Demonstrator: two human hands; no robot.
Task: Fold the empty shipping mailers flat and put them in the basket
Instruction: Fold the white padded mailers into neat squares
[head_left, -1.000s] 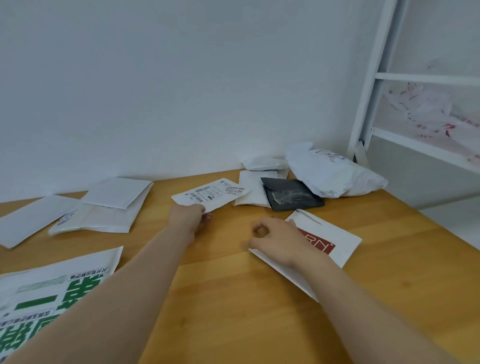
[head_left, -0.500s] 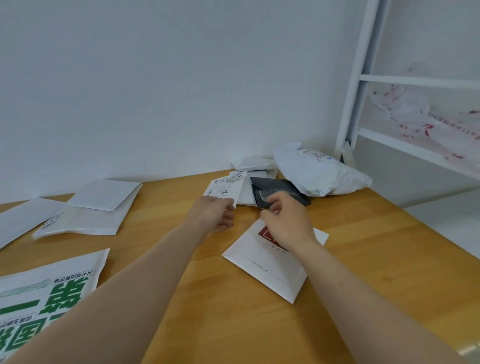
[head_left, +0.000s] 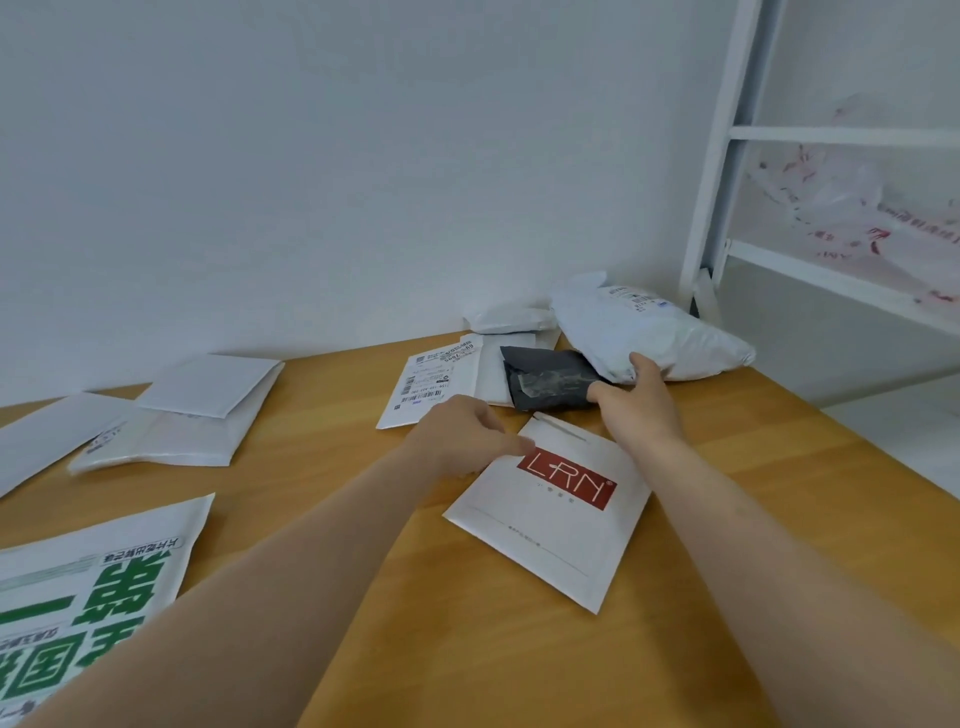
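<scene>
Red-logo mailer (head_left: 550, 519) lies flat mid bench (head_left: 467, 649). Left hand (head_left: 467, 436) now released, fingers loose, at its far corner. Labelled mailer (head_left: 431, 384), held one second ago, now lies flat behind. Right hand (head_left: 639, 400) has reached to far right corner, between black mailer (head_left: 545, 379) and bulky white mailer (head_left: 654, 338); grasp cannot tell. Basket not in view; likely next mailer being chosen.

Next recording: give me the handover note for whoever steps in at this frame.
Left hand: loosely curled, empty, at the top edge of the red-logo mailer.
Right hand: at the dark grey mailer's right edge, thumb on the puffy white bag; grip unclear.
Labelled mailer, white mailers and green-printed mailer lie spread on the table.
Done: nothing visible; the basket is out of view.
Left: fold every mailer flat, basket them.
</scene>
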